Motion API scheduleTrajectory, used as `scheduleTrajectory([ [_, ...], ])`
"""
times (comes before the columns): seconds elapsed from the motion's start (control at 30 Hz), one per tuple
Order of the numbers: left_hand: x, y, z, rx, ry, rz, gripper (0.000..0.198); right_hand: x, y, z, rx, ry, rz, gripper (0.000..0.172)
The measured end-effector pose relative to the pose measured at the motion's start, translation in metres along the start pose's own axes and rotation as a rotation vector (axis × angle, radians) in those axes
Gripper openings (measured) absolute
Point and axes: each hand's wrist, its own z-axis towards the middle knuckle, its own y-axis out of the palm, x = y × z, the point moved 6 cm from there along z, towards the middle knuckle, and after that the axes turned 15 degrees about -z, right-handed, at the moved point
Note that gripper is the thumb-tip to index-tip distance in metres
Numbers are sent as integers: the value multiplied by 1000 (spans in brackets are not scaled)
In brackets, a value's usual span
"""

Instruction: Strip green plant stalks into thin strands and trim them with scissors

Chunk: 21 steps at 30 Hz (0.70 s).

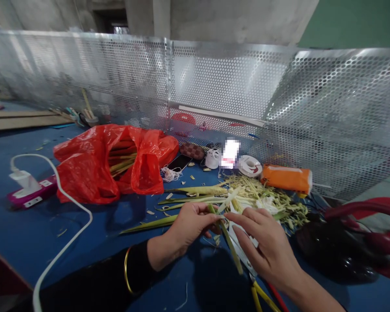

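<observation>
My left hand [185, 229] pinches a narrow green leaf strip [229, 245] at its upper end, fingers closed on it. My right hand [266, 247] lies over the same strip with its fingers partly stretched out; whether it grips anything is hidden. Under the right hand lie scissors with yellow and red handles [263, 294]. Just beyond both hands sits a heap of cut leaf pieces and shavings [263, 199], with longer green leaf stalks [195, 193] to its left on the blue table [35, 234].
A red plastic bag [113, 162] holding more stalks lies at left. A pink power strip with a white charger and cable [29, 188] is at far left. An orange pack [287, 178], tape rolls, a phone and a perforated metal screen [234, 86] stand behind. A dark bag with red handles [344, 247] sits at right.
</observation>
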Motion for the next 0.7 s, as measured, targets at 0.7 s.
scheduleTrajectory([
  [0.7, -4, 2, -2, -11, -46, -25, 17, -6, -5, 3, 46, -49, 3, 32],
])
